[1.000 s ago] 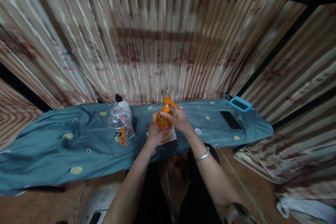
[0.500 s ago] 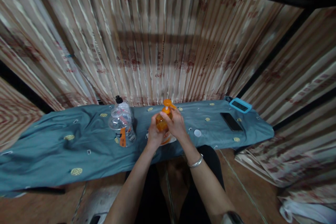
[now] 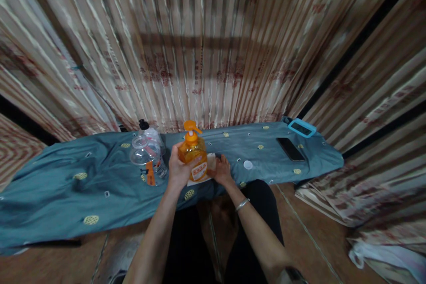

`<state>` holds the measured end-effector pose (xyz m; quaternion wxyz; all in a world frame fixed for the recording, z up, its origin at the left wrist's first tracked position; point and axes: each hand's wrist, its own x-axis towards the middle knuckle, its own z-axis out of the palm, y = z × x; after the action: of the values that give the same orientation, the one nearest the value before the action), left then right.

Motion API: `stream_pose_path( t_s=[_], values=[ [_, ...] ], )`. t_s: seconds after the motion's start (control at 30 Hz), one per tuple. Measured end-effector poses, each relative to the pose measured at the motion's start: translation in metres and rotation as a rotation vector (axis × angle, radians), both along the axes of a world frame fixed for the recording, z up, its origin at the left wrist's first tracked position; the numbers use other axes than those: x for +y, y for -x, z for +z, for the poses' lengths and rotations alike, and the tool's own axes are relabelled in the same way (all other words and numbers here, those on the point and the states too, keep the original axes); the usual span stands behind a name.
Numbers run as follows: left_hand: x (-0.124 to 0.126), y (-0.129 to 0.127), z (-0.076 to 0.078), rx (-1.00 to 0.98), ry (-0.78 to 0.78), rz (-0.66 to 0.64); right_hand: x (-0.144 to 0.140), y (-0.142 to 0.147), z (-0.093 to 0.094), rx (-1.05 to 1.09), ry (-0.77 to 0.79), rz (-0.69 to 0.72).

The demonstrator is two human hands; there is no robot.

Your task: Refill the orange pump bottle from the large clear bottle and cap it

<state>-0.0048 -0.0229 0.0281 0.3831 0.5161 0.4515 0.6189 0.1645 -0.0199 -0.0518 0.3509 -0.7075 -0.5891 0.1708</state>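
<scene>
Striped beige curtains [image 3: 206, 53] with reddish print fill pretty much the whole upper frame. A long desk [image 3: 66, 186] under a teal patterned cloth runs across the middle. Brownish tiled floor [image 3: 306, 230] along the bottom, and the light's dim.

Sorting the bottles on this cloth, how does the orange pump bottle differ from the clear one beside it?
The orange pump bottle is tinted orange with an orange pump, gripped by the left hand. The clear bottle is see-through with a black cap, untouched. Both stand upright over the blue cloth.

Pump bottle [image 3: 192, 151] right of jar [image 3: 146, 159], phone [image 3: 290, 149] far right.
</scene>
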Motion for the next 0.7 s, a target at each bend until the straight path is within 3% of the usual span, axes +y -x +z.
stream_pose_path(
  t_s=[0.17,0.37,0.53,0.7],
  values=[
    [-0.001,0.013,0.015,-0.014,-0.030,0.028,0.000,0.011,-0.009,0.132,0.047,0.095],
    [-0.001,0.014,0.011,0.020,0.001,0.048,-0.001,-0.017,0.001,0.451,0.036,0.062],
    [0.003,-0.002,0.002,0.020,0.044,0.003,-0.007,-0.041,0.044,0.667,-0.078,0.121],
    [0.008,-0.020,-0.005,0.026,0.021,-0.006,-0.023,-0.012,0.096,0.652,-0.274,0.285]
  ],
)
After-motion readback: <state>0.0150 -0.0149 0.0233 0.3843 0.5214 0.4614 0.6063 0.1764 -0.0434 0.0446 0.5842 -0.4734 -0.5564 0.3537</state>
